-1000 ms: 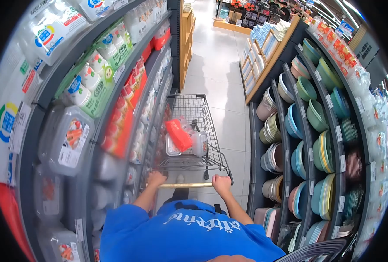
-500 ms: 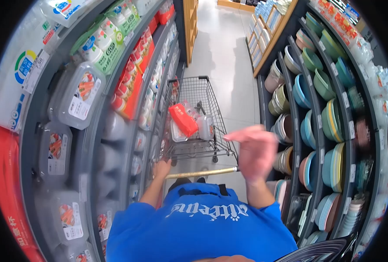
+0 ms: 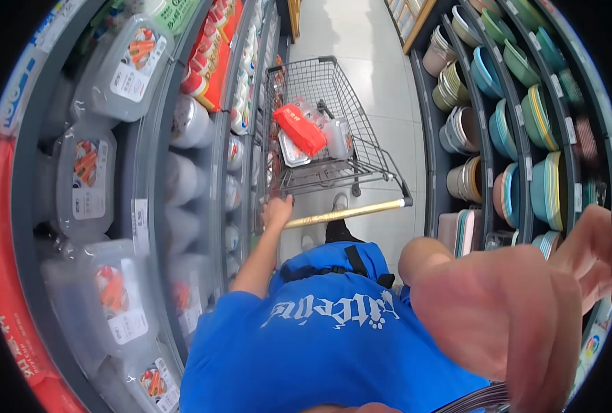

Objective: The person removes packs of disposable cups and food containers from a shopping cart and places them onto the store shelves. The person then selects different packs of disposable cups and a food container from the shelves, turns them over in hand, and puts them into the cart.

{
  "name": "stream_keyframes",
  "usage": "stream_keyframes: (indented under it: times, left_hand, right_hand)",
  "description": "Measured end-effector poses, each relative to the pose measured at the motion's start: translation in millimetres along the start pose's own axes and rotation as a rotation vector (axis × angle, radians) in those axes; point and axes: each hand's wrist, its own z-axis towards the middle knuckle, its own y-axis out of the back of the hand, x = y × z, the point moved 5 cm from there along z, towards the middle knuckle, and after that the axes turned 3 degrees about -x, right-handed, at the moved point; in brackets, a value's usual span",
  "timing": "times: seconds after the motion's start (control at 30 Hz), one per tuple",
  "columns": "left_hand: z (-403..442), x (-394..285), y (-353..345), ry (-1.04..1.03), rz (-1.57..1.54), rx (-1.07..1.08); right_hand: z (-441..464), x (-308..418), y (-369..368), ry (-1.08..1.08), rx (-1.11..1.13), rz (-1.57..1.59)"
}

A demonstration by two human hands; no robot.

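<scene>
My left hand is wrapped round the left end of the shopping cart's gold handle. Large and close to the camera, my right hand is raised at the right, off the handle. Its fingers are bent but apart, and nothing shows in them. The wire shopping cart stands in front of me. Inside it lie a red package, a clear plastic container and a white-rimmed box partly under the package.
Shelves on the left hold clear lidded food boxes, white jars and red packs. On the right are stacked plastic basins and waste bins. The tiled aisle floor runs ahead between them.
My right hand has risen from beside the cart handle towards the camera and the right. My left hand stays on the handle. The view has tilted down, so the cart sits higher in it.
</scene>
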Motion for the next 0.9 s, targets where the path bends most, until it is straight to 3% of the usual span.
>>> stream_keyframes:
  times: [0.5, 0.53, 0.67, 0.83, 0.9]
  left_hand:
    - [-36.2, 39.0, -16.4, -0.032, 0.006, 0.017]
    - [-38.9, 40.2, -14.5, -0.028, 0.004, 0.009]
    - [-43.0, 45.4, -9.7, -0.029, 0.018, 0.004]
    - [-38.3, 51.7, -5.3, -0.036, 0.026, -0.019]
    - [-35.5, 55.8, -12.3, -0.055, 0.026, -0.028]
  right_hand:
    - [-71.5, 45.6, -58.7, 0.058, 0.106, -0.111]
    - [-72.3, 46.0, -60.6, 0.1, 0.109, -0.103]
    - [-73.0, 20.0, -57.9, 0.822, -0.114, 0.024]
    - [-70.9, 19.9, -16.3, 1.131, -0.068, -0.18]
    - [-67.9, 12.3, 27.8, 1.035, -0.063, -0.4]
